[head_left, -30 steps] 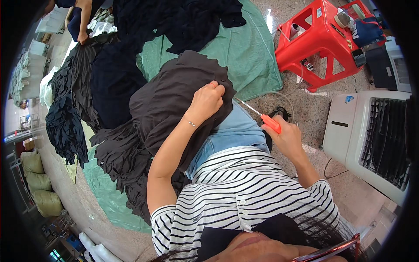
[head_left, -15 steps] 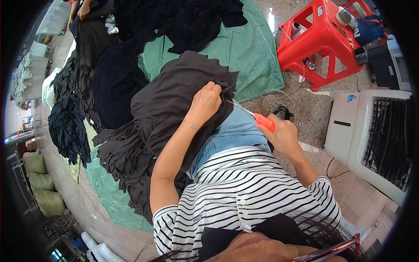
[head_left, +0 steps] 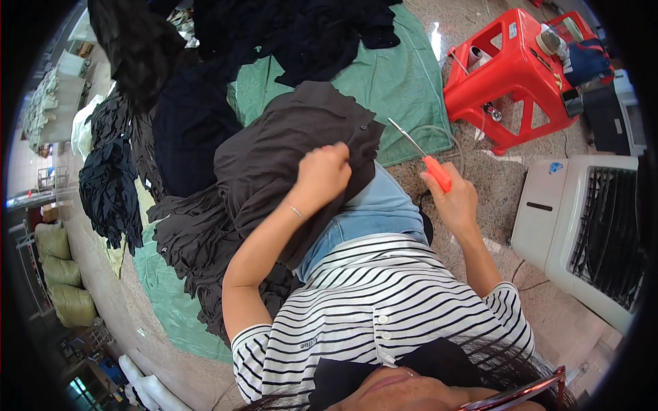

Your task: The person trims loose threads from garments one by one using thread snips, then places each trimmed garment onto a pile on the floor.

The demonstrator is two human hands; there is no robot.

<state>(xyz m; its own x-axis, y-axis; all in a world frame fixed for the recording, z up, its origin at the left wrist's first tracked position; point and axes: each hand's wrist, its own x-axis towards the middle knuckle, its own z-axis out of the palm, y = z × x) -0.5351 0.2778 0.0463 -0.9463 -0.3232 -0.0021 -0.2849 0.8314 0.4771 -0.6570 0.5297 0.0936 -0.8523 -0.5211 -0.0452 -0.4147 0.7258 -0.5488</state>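
Note:
My left hand (head_left: 325,171) is closed on a bunched fold of a dark grey garment (head_left: 274,151) that lies over my lap and blue jeans. My right hand (head_left: 458,204) holds orange-handled thread snips (head_left: 436,172), whose thin metal blades point up and left, just clear of the garment's edge. The two hands are a short way apart, with the garment's corner between them. More dark grey cloth (head_left: 192,240) hangs down to the left of my knee.
A green sheet (head_left: 391,75) covers the floor under piles of black garments (head_left: 185,130). A red plastic stool (head_left: 514,75) with small items on it stands at the upper right. A white air cooler (head_left: 589,233) is at my right. Filled sacks (head_left: 58,274) lie far left.
My right hand has drawn the snips away from the garment, to the right. My left hand has pulled the fold closer and bunched it tighter.

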